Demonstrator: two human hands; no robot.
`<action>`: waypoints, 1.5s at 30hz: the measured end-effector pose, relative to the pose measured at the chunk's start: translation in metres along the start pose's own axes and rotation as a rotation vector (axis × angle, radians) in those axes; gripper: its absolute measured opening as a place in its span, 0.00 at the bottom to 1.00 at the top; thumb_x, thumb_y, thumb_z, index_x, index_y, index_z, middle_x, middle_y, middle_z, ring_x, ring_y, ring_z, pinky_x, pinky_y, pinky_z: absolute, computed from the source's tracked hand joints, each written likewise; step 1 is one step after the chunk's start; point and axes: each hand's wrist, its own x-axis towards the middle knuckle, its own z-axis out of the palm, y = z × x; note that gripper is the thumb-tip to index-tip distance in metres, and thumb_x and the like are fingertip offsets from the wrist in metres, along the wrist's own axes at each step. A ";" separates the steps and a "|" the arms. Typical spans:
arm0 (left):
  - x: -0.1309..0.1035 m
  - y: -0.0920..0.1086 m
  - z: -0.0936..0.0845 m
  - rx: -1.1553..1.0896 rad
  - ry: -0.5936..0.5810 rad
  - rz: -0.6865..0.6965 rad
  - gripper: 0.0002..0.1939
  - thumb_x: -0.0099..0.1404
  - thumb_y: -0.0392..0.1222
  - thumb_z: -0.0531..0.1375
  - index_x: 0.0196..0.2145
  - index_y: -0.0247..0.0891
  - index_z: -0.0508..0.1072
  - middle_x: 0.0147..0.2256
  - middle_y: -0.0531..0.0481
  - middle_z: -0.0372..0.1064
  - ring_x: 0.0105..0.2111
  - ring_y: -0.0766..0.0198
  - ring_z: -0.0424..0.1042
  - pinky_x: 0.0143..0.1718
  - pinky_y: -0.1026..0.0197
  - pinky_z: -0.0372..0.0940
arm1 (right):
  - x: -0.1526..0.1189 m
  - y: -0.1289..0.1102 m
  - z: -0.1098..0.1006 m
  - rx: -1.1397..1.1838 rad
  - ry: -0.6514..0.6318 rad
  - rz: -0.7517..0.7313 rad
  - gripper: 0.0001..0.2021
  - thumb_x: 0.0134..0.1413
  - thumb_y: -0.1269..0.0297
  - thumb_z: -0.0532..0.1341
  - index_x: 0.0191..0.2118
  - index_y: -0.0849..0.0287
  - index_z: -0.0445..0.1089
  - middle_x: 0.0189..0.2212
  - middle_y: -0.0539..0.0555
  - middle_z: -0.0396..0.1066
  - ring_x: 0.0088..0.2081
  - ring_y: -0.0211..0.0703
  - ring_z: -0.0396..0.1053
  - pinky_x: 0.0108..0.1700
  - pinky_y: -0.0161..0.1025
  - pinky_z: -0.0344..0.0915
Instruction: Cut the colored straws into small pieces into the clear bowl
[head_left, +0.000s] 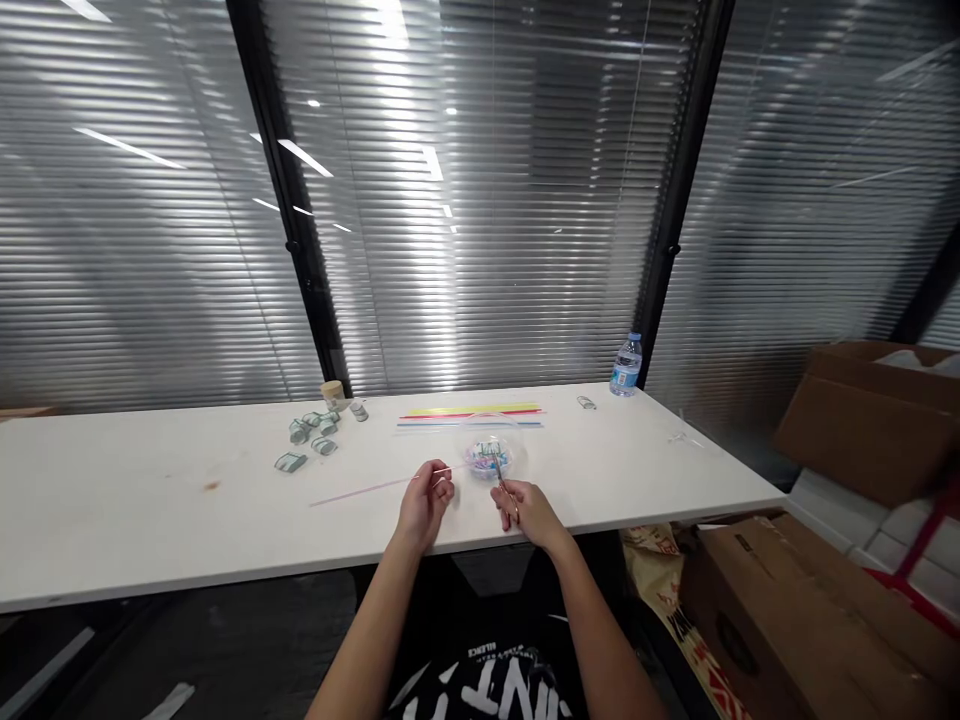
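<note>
Gripping a long, thin, pale pink strip point(360, 492) in the pinching left hand point(424, 505), held slim silver metal scissors point(499, 474) in the closed right hand point(527, 508). Judged work as partway: traced plenty of uncut strip leftward across the white tabletop point(187, 520), and rightward to the bowl area. Looked narrow, flat, nearly straight. Couldn't confirm contact between strip and blades. Saw small green, blue and pink snippets point(489, 458) inside a clear, round plastic bowl point(477, 470), below the scissor tips; counted as done. Saw long yellow, red and blue strips point(427, 412) lying apparently uncut behind bowl; counted as likely left. Spotted small, clear, green-edged containers point(324, 446) grouped at left, a clear blue-capped bottle point(626, 365) standing far right, grey slatted blinds point(465, 250) beyond.
</note>
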 end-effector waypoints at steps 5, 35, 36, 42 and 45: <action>0.000 -0.001 0.001 0.012 0.000 0.000 0.20 0.50 0.51 0.70 0.31 0.34 0.69 0.27 0.53 0.67 0.22 0.74 0.64 0.26 0.70 0.63 | 0.001 0.003 0.000 0.036 -0.001 -0.008 0.26 0.55 0.39 0.53 0.29 0.62 0.62 0.17 0.49 0.64 0.20 0.31 0.60 0.28 0.29 0.52; -0.002 0.001 0.010 0.118 -0.016 -0.033 0.17 0.52 0.48 0.68 0.32 0.32 0.70 0.26 0.50 0.68 0.23 0.72 0.65 0.27 0.69 0.62 | -0.002 -0.002 0.002 -0.039 0.091 0.012 0.26 0.52 0.38 0.55 0.29 0.61 0.65 0.17 0.48 0.63 0.21 0.31 0.59 0.28 0.29 0.55; -0.002 0.001 0.010 0.117 -0.016 -0.033 0.17 0.52 0.48 0.68 0.32 0.32 0.70 0.26 0.50 0.68 0.23 0.72 0.65 0.27 0.69 0.62 | -0.002 -0.002 0.002 -0.039 0.092 0.010 0.26 0.52 0.37 0.55 0.29 0.61 0.65 0.17 0.48 0.63 0.21 0.31 0.59 0.28 0.29 0.55; -0.001 0.001 0.010 0.118 -0.025 -0.037 0.17 0.53 0.47 0.68 0.33 0.33 0.70 0.26 0.50 0.68 0.24 0.72 0.65 0.27 0.69 0.63 | -0.002 -0.001 0.002 -0.030 0.103 0.016 0.25 0.53 0.40 0.56 0.29 0.61 0.65 0.18 0.47 0.63 0.21 0.31 0.59 0.28 0.29 0.55; 0.000 0.000 0.009 0.098 -0.009 -0.035 0.17 0.52 0.47 0.69 0.33 0.33 0.70 0.26 0.51 0.67 0.24 0.72 0.65 0.27 0.69 0.63 | -0.003 -0.002 0.002 -0.025 0.110 0.019 0.23 0.54 0.42 0.57 0.29 0.61 0.65 0.18 0.47 0.63 0.21 0.31 0.59 0.29 0.29 0.55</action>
